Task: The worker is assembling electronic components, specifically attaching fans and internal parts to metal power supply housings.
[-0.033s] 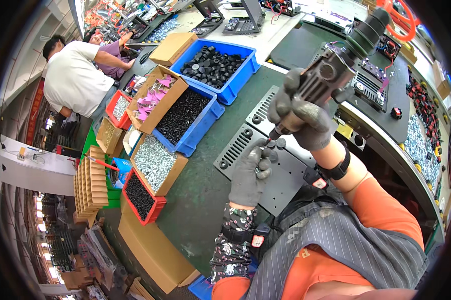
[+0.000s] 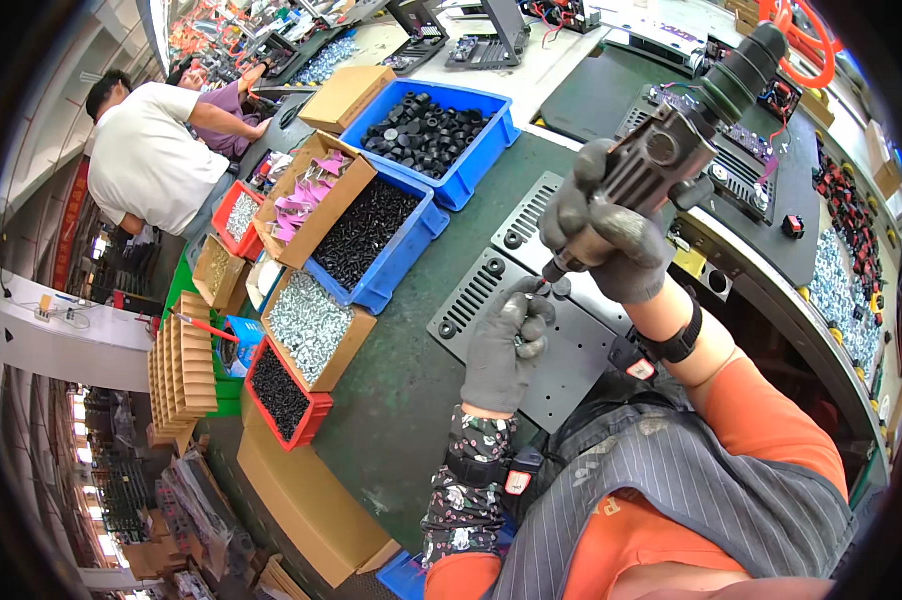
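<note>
My right hand point(image 2: 616, 235), in a dark grey glove, is wrapped round a black power screwdriver point(image 2: 661, 150) that slants down to the left. Its tip ends right beside the fingers of my left hand point(image 2: 501, 355), also gloved, which are curled together low over a grey metal panel point(image 2: 561, 385). Something small and silvery shows among those left fingers, too small to name. Next to them on the panel lies a round black rubber foot point(image 2: 561, 288). The panel has slots, small holes and black feet at its far left corners. Another slotted panel point(image 2: 531, 205) lies beyond it.
Left of the panels stand blue bins of black rubber feet point(image 2: 426, 135) and black screws point(image 2: 366, 230), a carton of silver screws point(image 2: 311, 325) and a red bin point(image 2: 316, 415). An orange coiled hose point(image 2: 806, 50) hangs at the tool's top. Two people work at far left.
My left fingers have shifted slightly to the right, covering more of the loose black feet. The screwdriver, still in my right hand, has moved slightly right.
</note>
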A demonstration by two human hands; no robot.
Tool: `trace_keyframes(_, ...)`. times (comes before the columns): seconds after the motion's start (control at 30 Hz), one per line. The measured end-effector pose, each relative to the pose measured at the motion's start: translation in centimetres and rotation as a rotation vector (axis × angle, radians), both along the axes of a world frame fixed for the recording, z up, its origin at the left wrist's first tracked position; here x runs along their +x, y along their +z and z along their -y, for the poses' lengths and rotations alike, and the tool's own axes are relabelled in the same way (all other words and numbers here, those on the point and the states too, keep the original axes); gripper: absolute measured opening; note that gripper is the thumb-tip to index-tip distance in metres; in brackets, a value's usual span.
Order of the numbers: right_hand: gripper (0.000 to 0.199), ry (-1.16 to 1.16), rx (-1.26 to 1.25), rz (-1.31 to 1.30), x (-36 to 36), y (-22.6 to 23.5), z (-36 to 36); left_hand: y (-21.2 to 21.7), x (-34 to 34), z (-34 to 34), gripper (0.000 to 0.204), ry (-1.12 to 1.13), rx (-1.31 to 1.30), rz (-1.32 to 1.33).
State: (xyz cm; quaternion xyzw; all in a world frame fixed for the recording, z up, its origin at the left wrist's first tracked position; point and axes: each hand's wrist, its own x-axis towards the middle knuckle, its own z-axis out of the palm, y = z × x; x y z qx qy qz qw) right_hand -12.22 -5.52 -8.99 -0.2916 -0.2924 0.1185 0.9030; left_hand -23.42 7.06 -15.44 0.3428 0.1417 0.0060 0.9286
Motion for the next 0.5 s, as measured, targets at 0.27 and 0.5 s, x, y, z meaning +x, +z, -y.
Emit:
trace_keyframes(0.27,0.045,0.083,0.074,-0.020,0.9,-1.6,2.5,-0.6,1.1,1.3,0.025,-0.134,-0.259,-0.080)
trace_keyframes(0.5,0.033,0.137,0.250,-0.253,4.2,-2.9,4.0,1.1,2.2,2.1,0.035,-0.316,0.023,-0.083)
